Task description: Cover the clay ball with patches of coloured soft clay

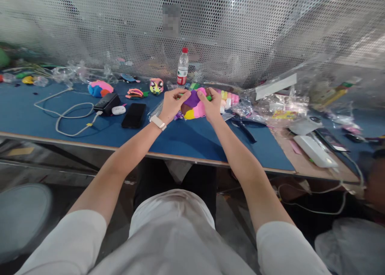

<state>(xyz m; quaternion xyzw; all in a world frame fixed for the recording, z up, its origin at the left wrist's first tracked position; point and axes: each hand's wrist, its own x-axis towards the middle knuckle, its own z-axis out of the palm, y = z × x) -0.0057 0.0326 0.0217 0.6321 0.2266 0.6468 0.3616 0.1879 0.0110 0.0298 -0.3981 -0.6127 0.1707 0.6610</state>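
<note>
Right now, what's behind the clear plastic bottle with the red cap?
A silvery perforated metal panel rises behind the bottle; whatever its red-and-white label covers can't be seen.

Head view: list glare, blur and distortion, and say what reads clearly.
In the head view, glare streaks the perforated wall, which bears a pixelated patch; clear packaging glints; the side edges look blurred, while the left hand, right hand and purple clay read clearer; wide-angle stretch seems to enlarge the sleeves.

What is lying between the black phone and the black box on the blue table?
In the head view, a small white rounded object lies between the black phone and the black box.
</note>
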